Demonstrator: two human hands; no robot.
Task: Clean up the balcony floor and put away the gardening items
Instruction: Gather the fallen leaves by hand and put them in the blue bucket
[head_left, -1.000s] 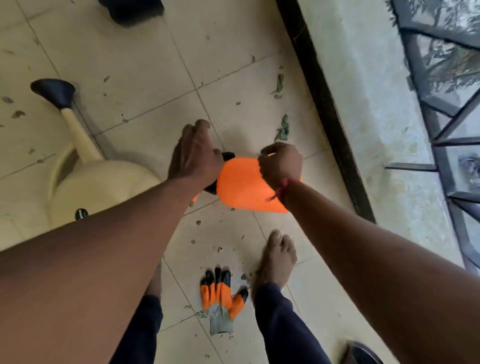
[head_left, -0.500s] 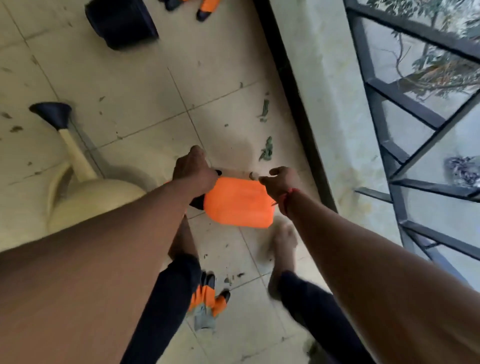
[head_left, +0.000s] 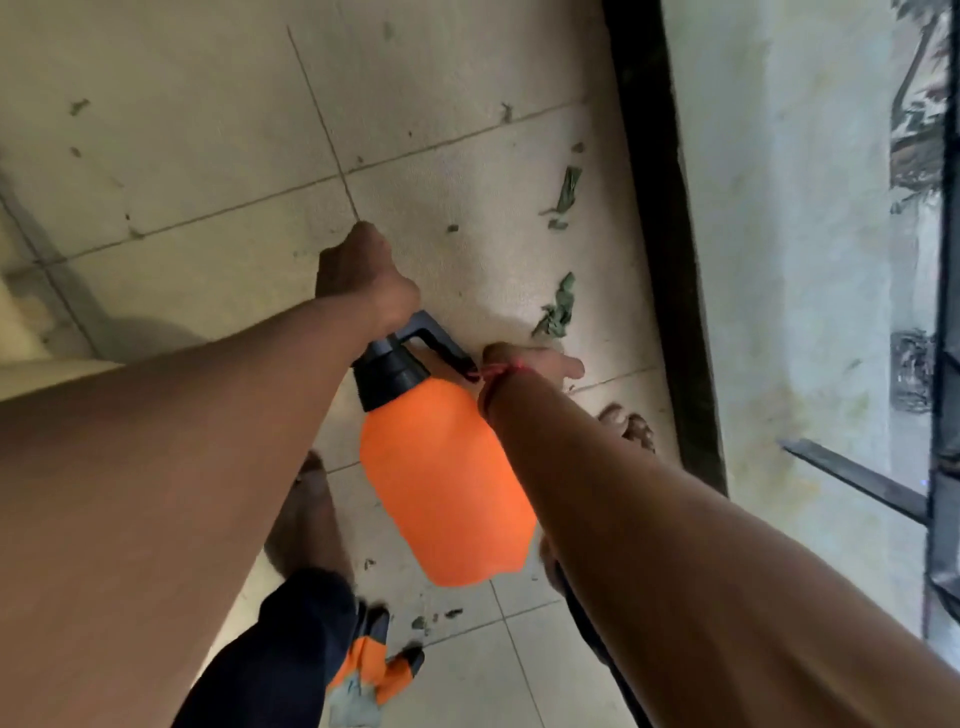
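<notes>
An orange spray bottle with a black pump head hangs in the air between my forearms, above the tiled floor. My left hand grips the top of its black head; the part inside my fist is hidden. My right hand lies at the far tip of the black handle with its fingers loosely extended, and its palm is hidden behind my wrist. An orange and grey gardening glove lies on the floor by my left leg, partly covered by it.
Torn green leaves and small bits of debris lie on the tiles ahead. A black strip borders a pale low wall with a metal railing on the right. The beige watering can shows at the left edge.
The bottle swung from lying sideways to hanging by its head from my left hand. My right hand let go of its body and moved to the handle tip. The view shifted forward.
</notes>
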